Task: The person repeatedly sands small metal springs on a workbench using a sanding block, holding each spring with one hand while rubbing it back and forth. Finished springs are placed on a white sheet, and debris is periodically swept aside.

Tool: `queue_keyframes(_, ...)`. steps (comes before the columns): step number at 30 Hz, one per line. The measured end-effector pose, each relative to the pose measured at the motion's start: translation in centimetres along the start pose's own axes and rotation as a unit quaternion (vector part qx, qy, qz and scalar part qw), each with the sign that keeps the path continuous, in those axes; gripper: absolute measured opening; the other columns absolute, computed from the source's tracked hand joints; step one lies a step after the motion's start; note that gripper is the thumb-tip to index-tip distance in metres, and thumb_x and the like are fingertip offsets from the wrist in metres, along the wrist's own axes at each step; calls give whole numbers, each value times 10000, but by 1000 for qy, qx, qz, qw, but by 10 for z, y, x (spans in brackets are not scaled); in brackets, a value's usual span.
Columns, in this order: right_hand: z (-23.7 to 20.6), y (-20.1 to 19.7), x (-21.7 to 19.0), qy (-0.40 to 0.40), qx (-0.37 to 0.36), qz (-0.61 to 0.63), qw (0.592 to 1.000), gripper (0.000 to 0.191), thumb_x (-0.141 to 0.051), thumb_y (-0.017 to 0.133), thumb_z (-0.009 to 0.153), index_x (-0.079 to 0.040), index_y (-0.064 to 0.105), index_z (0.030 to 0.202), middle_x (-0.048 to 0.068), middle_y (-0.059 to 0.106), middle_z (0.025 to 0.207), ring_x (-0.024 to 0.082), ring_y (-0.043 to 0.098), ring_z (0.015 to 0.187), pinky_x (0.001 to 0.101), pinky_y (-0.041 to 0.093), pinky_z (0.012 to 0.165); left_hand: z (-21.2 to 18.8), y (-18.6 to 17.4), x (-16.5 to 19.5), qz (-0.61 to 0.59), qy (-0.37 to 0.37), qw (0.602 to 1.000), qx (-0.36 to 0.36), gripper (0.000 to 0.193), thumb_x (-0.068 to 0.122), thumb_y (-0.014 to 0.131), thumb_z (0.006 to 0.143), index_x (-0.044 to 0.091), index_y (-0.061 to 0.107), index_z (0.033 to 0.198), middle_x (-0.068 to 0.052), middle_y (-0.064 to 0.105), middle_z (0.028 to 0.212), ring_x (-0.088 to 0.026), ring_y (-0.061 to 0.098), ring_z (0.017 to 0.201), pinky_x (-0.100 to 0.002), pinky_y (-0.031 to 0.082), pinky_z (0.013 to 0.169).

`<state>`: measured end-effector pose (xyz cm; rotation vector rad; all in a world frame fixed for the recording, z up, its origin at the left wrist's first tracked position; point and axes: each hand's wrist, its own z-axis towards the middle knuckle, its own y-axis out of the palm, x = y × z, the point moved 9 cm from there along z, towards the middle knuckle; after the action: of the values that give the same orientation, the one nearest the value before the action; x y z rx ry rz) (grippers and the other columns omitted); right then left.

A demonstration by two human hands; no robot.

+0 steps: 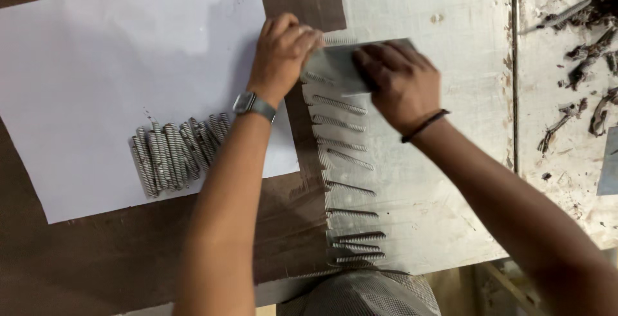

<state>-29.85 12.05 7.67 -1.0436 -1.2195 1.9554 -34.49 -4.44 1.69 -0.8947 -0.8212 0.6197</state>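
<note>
Two hands press on a grey metal plate (335, 65) lying flat on the pale board (450, 97) on the table (96, 271). Left hand (281, 52) curls its fingers over the plate's left edge; right hand (396, 78) lies across its right part, fingers spread on top. Below the plate, a column of thin threaded rods (344, 161) lies on the board. Left of the plate, a heap of springs (177, 152) sits on white paper (96, 65). Right of it, dark scraps (589, 52).

A dark brown workbench (96, 264) carries a white paper sheet (96, 58) left of the fingers, a pale board (450, 181) beneath them, debris (586, 52) far right.
</note>
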Motion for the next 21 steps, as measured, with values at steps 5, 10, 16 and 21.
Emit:
queue_keyframes(5, 18, 23, 29, -1, -51, -71, 996, 231, -127, 604, 1038, -129, 769, 1200, 44, 736, 1263, 263, 668, 1174, 427, 547, 940, -15, -4, 46, -100, -19, 994, -35, 473, 144, 743, 889, 21, 671, 1340, -111, 721, 1223, -280, 647, 1032, -407, 543, 887)
queue_keyframes(10, 31, 76, 2, -19, -61, -68, 996, 302, -181, 558, 994, -108, 747, 1219, 50, 713, 1292, 242, 623, 1225, 435, 519, 909, -15, -8, 50, 119, -80, 987, -75, 345, 100, 568, 966, 1, 685, 1275, -129, 690, 1349, -237, 665, 1029, -387, 509, 885)
queue_keyframes(16, 49, 81, -7, -26, -17, -58, 998, 332, -167, 566, 978, -107, 726, 1263, 24, 702, 1310, 236, 620, 1239, 417, 512, 894, -7, -7, 19, 115, -103, 986, -62, 346, 102, 547, 964, 31, 700, 1267, -75, 692, 1351, -226, 657, 987, -380, 491, 876)
queue_keyframes(21, 73, 81, 1, 9, -60, -46, 997, 327, -165, 589, 980, -127, 736, 1269, 36, 705, 1251, 234, 628, 1184, 423, 513, 864, -3, -21, -5, -28, -106, 994, -13, 306, 51, 618, 997, 76, 708, 1288, -30, 697, 1359, -219, 641, 1018, -381, 488, 889)
